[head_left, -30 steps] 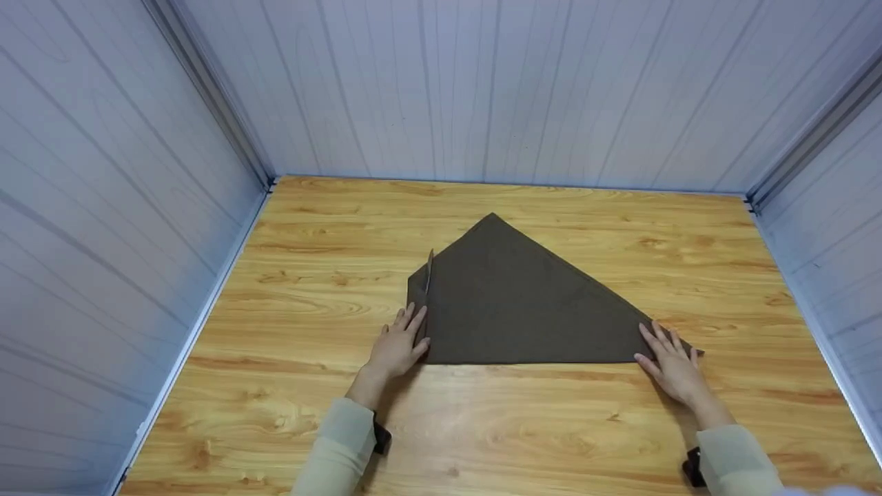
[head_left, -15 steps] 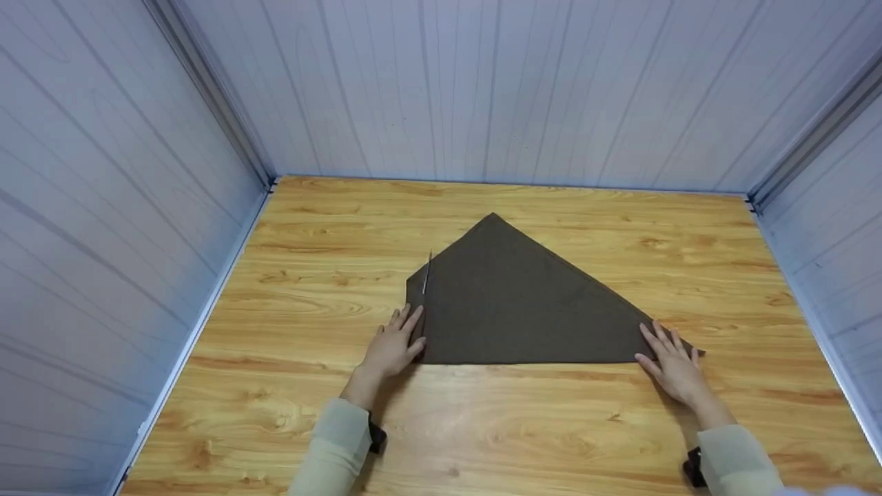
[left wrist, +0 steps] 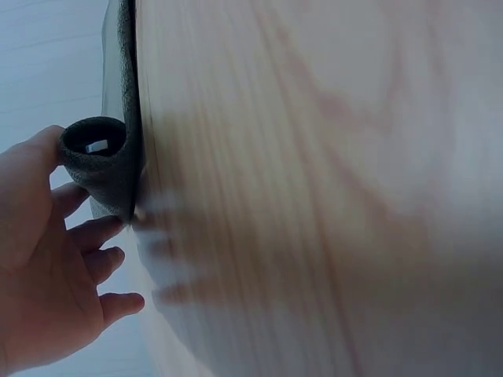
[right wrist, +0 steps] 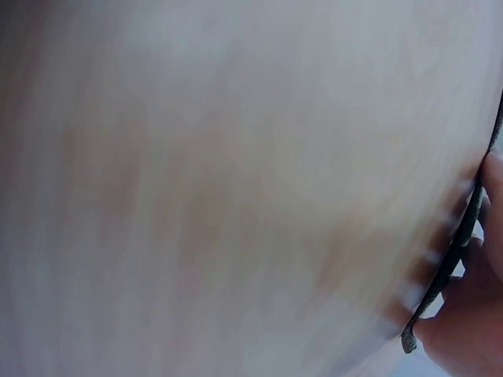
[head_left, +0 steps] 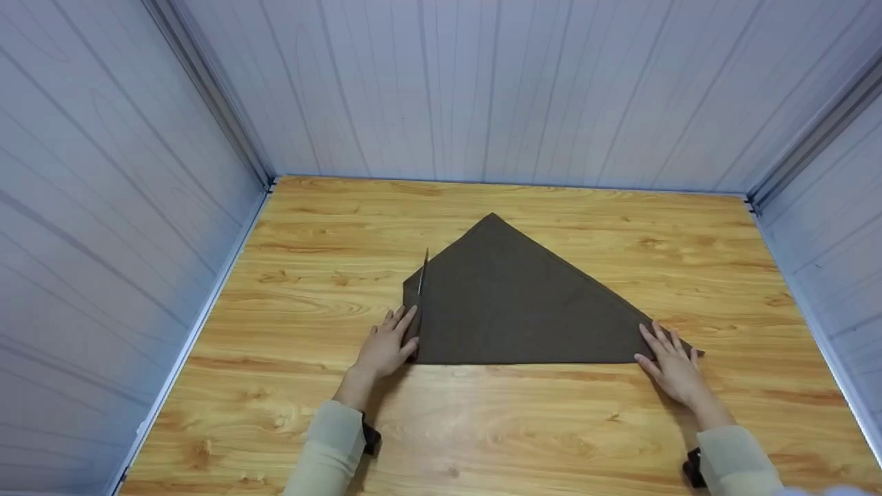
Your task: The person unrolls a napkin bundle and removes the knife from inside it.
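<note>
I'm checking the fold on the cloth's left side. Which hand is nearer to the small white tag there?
Left. The left hand rests at the cloth's folded left edge, just below the white tag. The right hand lies flat on the far right corner.

Both arms reach forward in pale sleeves, a dark band at each wrist. The left hand (head_left: 383,346) lies low with its fingers stretched forward and the thumb set apart on the right side. The right hand (head_left: 672,367) lies flat, palm down, with its fingers spread and pointing up and left.
</note>
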Demonstrator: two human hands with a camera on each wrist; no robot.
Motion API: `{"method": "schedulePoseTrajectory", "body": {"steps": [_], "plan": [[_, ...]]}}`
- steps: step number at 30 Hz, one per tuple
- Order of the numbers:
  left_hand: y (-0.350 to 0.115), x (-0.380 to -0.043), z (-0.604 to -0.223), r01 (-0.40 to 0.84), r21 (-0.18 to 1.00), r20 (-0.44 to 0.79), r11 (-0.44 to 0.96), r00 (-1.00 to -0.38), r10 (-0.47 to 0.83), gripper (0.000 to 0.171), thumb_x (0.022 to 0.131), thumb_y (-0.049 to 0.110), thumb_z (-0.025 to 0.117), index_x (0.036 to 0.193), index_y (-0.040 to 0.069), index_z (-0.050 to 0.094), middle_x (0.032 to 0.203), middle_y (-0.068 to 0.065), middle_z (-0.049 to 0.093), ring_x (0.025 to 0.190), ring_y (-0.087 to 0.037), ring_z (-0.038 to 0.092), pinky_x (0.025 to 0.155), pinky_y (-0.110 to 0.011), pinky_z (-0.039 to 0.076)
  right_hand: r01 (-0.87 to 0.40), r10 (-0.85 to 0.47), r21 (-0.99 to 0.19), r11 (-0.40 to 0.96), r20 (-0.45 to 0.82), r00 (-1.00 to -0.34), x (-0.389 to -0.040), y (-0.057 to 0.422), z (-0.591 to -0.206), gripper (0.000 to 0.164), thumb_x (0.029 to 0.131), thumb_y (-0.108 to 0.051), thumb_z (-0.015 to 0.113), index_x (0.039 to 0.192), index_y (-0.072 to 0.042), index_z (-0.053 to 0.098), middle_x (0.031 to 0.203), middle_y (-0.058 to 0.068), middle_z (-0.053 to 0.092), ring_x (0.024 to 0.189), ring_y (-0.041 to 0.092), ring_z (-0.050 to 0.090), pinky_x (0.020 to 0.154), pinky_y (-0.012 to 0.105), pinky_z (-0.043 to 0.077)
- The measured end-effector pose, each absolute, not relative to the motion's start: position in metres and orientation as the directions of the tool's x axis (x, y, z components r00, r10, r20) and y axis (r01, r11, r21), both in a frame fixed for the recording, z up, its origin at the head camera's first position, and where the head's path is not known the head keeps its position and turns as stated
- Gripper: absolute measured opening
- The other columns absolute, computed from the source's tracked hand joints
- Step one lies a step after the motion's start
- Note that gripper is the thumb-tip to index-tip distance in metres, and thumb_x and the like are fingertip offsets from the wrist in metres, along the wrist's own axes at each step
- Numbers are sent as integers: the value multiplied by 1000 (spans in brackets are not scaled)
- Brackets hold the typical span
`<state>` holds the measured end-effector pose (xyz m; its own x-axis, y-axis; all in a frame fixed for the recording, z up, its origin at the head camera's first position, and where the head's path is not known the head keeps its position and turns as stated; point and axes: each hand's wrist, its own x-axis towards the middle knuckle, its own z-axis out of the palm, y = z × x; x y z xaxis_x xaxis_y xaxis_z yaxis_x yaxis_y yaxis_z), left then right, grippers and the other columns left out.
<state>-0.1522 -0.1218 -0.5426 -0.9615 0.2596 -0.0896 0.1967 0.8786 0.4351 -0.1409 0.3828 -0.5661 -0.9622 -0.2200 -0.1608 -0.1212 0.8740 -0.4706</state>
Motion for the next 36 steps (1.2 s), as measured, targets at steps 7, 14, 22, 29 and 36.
{"method": "schedulePoseTrajectory", "body": {"steps": [7, 14, 22, 29, 36], "plan": [[-127, -152, -545, 189, 450, -79, 873, -965, 250, 57, 91, 32, 47, 141, 15, 26, 140, -16, 29, 129, -35, 21, 99, -53, 21, -121, -219, -463, 878, -164, -962, -141, 382, -566, 65, 92, -43, 39, 142, -9, 15, 145, 22, 3, 128, 46, -3, 89, 68, -8], [-132, -151, -549, 189, 430, -58, 883, -970, 235, 58, 90, 33, 49, 141, 14, 27, 140, -16, 29, 129, -35, 21, 98, -54, 22, -121, -219, -462, 879, -165, -962, -141, 381, -565, 65, 92, -43, 39, 142, -9, 16, 145, 22, 4, 128, 46, -3, 89, 68, -7], [-136, -148, -549, 176, 413, -50, 894, -975, 215, 59, 90, 36, 48, 140, 13, 28, 140, -16, 30, 128, -35, 22, 98, -54, 22, -120, -217, -456, 882, -166, -962, -141, 382, -566, 65, 92, -44, 38, 143, -10, 15, 145, 21, 4, 128, 46, -3, 89, 68, -7], [-139, -145, -549, 156, 401, -67, 903, -978, 198, 58, 91, 36, 47, 140, 11, 29, 138, -19, 32, 128, -36, 24, 97, -55, 22, -124, -220, -460, 879, -161, -962, -141, 383, -567, 65, 92, -44, 38, 142, -10, 15, 145, 21, 4, 128, 45, -4, 90, 67, -8], [-138, -145, -550, 147, 384, -60, 911, -981, 184, 57, 91, 36, 47, 139, 11, 31, 137, -20, 33, 127, -36, 25, 96, -56, 23, -121, -219, -458, 880, -166, -962, -141, 383, -567, 66, 92, -46, 37, 143, -10, 14, 145, 21, 4, 128, 45, -4, 89, 67, -8]]}}
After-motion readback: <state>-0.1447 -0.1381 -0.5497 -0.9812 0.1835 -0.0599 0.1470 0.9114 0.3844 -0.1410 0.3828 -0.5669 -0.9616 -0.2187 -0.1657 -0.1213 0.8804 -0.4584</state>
